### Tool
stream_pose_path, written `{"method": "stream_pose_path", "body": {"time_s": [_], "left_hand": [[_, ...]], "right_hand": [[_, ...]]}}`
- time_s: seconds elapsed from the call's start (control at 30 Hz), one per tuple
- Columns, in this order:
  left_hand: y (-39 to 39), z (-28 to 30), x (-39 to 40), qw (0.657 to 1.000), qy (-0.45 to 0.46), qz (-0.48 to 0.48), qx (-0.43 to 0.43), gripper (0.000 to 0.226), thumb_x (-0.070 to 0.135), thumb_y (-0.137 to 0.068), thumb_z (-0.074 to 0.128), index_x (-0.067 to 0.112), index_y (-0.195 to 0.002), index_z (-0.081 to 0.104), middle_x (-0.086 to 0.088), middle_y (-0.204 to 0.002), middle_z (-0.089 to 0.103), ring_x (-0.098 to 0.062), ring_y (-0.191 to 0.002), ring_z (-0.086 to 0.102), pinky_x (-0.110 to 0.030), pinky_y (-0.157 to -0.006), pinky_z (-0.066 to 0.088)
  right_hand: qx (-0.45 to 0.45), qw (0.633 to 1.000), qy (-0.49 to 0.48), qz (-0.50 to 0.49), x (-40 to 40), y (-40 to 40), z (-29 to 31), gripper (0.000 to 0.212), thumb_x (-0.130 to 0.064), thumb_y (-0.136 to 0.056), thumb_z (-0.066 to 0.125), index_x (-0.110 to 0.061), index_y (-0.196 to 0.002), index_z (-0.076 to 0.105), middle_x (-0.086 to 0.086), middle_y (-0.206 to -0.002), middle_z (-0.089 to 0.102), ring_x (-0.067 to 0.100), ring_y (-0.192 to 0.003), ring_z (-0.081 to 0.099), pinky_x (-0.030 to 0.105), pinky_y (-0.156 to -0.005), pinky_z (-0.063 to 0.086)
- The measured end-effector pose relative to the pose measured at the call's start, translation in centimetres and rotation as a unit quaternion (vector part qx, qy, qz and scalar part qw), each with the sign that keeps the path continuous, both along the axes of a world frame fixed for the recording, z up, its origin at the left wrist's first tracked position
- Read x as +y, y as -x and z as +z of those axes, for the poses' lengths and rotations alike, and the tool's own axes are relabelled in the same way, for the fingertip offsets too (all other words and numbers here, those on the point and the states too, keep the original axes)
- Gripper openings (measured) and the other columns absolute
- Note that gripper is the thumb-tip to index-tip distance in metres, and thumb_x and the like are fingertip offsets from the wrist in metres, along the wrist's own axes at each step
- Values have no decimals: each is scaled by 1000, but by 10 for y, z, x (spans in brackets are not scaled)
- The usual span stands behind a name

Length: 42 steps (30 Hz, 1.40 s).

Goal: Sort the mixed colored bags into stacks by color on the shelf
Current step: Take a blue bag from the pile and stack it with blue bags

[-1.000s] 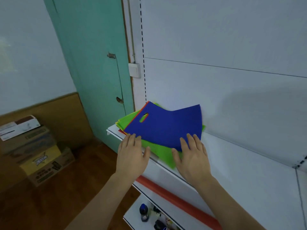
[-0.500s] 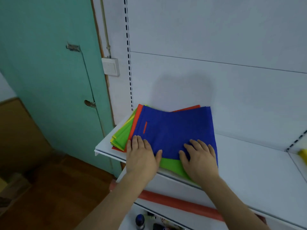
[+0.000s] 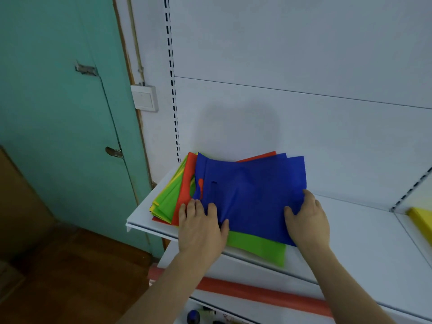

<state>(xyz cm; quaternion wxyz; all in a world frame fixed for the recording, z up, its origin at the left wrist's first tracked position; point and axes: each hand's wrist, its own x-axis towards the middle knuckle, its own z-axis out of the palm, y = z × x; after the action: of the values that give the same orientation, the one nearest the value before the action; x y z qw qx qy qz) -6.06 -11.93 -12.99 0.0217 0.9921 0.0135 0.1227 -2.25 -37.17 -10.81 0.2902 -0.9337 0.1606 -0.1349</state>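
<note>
Blue fabric bag (image 3: 254,195) tops a mixed pile of green (image 3: 259,247), orange (image 3: 184,195) and yellow flat bags at the white metal shelf's (image 3: 364,232) left end. The left hand (image 3: 201,226) presses flat, bunching it; the right hand (image 3: 308,222) grips its right edge. A teal door (image 3: 58,113) stands left; a yellow block (image 3: 420,219) lies far right.

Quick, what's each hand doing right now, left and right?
Left hand: open, fingers flat on the blue bag, pressing on the pile.
Right hand: grips the blue bag's right edge, fingers curled over it.
</note>
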Motion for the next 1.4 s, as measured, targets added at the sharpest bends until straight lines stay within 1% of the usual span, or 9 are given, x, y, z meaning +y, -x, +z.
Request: {"method": "stream_pose_path", "body": {"time_s": [0.33,0.47,0.57,0.7,0.83,0.97,1.1,1.2,1.4], "left_hand": [[-9,-1,1,996,78,-28,-38,62,70,-94,39,28,-131,66,-9,-145,53,-34,-136,44,-50,-111,41],[-25,15,6,991,130,12,-9,85,85,-92,18,28,-139,59,-11,-153,46,-35,-136,45,-49,-110,42],[-47,25,13,977,215,1,-9,81,77,-94,41,22,-153,39,-9,-151,50,-32,-133,53,-48,-106,49],[-72,51,11,791,611,-13,-18,45,36,-94,75,29,-135,56,9,-119,72,-19,-109,71,-47,-95,58],[-82,68,6,699,699,-84,-122,29,11,-99,67,25,-125,65,5,-114,78,-15,-106,73,-34,-90,59],[-79,63,9,719,674,-99,-140,17,23,-92,59,28,-105,69,6,-101,76,-10,-99,70,-30,-88,50],[-74,45,11,754,639,-99,-115,29,10,-105,49,31,-96,68,13,-102,74,-7,-105,66,-30,-92,44],[-72,43,11,787,597,-96,-121,32,17,-110,45,34,-93,65,20,-112,72,1,-109,64,-20,-86,42],[-71,50,-2,809,551,-98,-180,22,21,-109,48,34,-100,63,14,-90,72,-6,-87,66,-30,-76,44]], "right_hand": [[49,996,-77,10,-40,-23,8,27,-32,-94,70,-10,-80,66,6,-75,69,28,-71,65,42,-65,55],[-82,996,-30,9,-45,-15,16,27,-26,-101,61,-20,-75,53,0,-66,62,21,-65,57,34,-57,41],[-172,980,-100,18,-44,0,29,23,-32,-102,60,-32,-81,53,-10,-67,62,10,-64,57,31,-57,39],[-247,954,-168,19,-49,15,44,18,-42,-102,64,-38,-88,53,-17,-80,65,6,-72,61,33,-59,41],[-276,939,-205,21,-49,20,46,25,-50,-103,58,-36,-88,44,-15,-77,60,6,-64,57,33,-57,41],[-251,939,-232,28,-44,20,33,28,-62,-96,58,-36,-95,46,-19,-86,64,4,-71,62,35,-59,46],[-185,953,-235,51,-41,14,15,5,-34,-103,54,-36,-106,51,-22,-92,66,8,-82,64,33,-65,46],[-199,960,-191,40,-41,16,17,19,-21,-103,52,-39,-99,51,-25,-83,64,11,-73,60,31,-61,41],[-304,933,-193,-23,-51,55,29,52,-22,-101,61,-51,-140,41,-23,-107,71,3,-93,67,27,-72,50]]}}
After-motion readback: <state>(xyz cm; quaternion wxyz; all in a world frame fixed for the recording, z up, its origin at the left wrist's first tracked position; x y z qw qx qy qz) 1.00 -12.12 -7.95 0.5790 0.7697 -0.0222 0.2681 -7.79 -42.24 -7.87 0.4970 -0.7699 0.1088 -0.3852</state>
